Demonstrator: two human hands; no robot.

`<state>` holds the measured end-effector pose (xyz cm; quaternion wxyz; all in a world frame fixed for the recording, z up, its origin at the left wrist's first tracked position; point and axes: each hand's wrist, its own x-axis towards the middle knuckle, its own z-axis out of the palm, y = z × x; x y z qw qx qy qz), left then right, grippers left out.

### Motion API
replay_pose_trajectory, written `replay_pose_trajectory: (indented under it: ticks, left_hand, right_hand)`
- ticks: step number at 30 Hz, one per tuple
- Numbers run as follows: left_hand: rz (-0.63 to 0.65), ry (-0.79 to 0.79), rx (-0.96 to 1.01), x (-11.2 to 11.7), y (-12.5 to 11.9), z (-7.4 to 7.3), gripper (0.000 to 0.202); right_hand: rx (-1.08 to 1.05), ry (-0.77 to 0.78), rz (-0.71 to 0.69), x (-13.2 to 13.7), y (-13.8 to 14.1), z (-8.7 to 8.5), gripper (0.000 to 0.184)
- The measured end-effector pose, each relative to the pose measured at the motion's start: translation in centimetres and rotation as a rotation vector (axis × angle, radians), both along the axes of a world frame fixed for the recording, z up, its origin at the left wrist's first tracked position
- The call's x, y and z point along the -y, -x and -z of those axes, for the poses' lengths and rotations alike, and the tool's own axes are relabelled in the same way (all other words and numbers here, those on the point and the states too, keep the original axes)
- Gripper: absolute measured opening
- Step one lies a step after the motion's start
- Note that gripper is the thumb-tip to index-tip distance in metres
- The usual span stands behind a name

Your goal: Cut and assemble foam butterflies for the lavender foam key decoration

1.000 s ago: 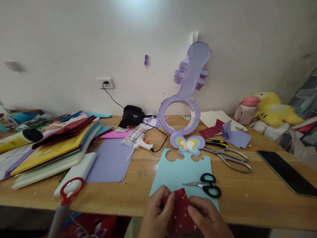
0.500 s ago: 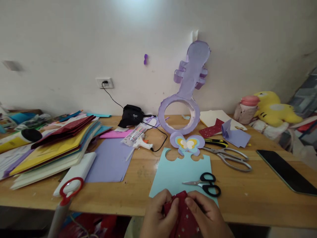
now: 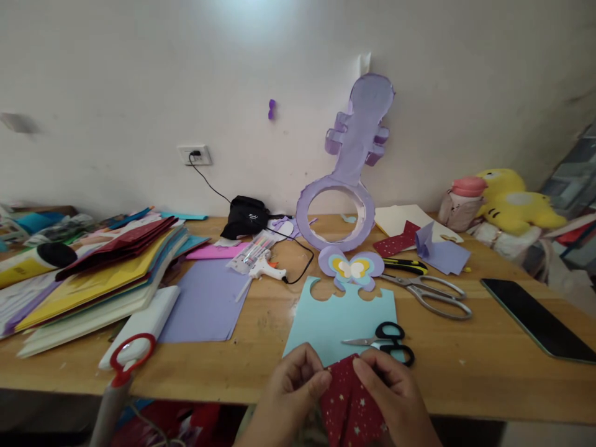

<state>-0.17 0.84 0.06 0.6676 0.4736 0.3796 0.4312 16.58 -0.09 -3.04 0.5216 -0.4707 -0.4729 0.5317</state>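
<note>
At the table's front edge, my left hand and my right hand pinch the top edge of a dark red, star-patterned paper. A crease or fold runs down its middle, and its lower end leaves the view. Just beyond my hands lies a light blue sheet with rounded cutouts along its far edge. Black-handled scissors rest on that sheet, close to my right hand. A layered paper butterfly in purple, blue, yellow and white lies at the sheet's far edge.
A purple guitar-like shape leans against the wall. Metal shears, a utility knife and a phone lie to the right. Leftward are a white glue gun, purple sheets and a paper stack.
The red paper has been raised and turned a little, so more of its starred face shows. My left hand has shifted left, its fingers now nearer the paper's corner.
</note>
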Motion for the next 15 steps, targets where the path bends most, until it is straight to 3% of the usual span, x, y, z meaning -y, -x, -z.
replay_pose_trajectory:
  ticks: [4,10,12,15]
  left_hand:
    - [0.002,0.057,0.119,0.0,-0.3,0.2,0.058]
    - [-0.101,0.091,0.102,0.1,-0.4,0.8,0.056]
    - [-0.137,0.147,0.081,0.4,-0.6,1.4,0.053]
    - [-0.069,0.229,0.061,1.2,-1.3,2.9,0.058]
  right_hand:
    - [0.068,-0.041,0.014,0.0,0.0,-0.2,0.046]
    - [0.150,-0.087,0.068,-0.1,0.3,-0.4,0.044]
    - [0.148,-0.103,0.066,-0.5,0.3,-0.5,0.045]
    - [0.157,-0.124,0.073,-1.1,0.2,-0.7,0.047]
